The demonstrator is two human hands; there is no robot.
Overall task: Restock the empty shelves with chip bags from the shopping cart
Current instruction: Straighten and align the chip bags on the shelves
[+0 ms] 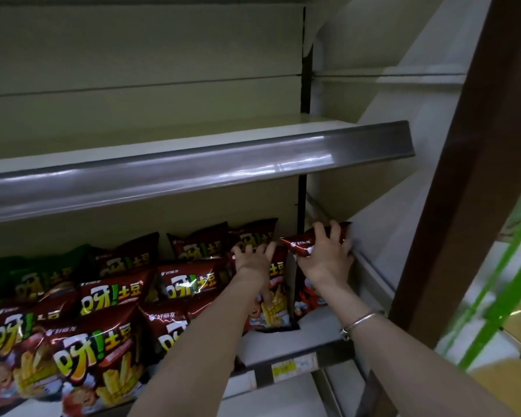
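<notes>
Head | left hand [252,261] rests on 呀!土豆 bag [275,299] | right hand [325,257] grips 好丽友 bag [300,247]

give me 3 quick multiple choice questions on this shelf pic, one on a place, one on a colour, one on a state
1. Where is the bag that the right hand holds?
A) right end of the lower shelf
B) upper shelf
C) floor

2. What colour are the far-left bags on the lower shelf?
A) blue
B) green
C) white

3. What is the right hand doing?
A) hanging idle
B) lying flat on the shelf
C) gripping the bag's top

Answers:
1 A, the bag is last in the row, by the side wall.
2 B, their tops show green beside the dark red ones.
3 C, its fingers curl over the bag's folded top.
</notes>
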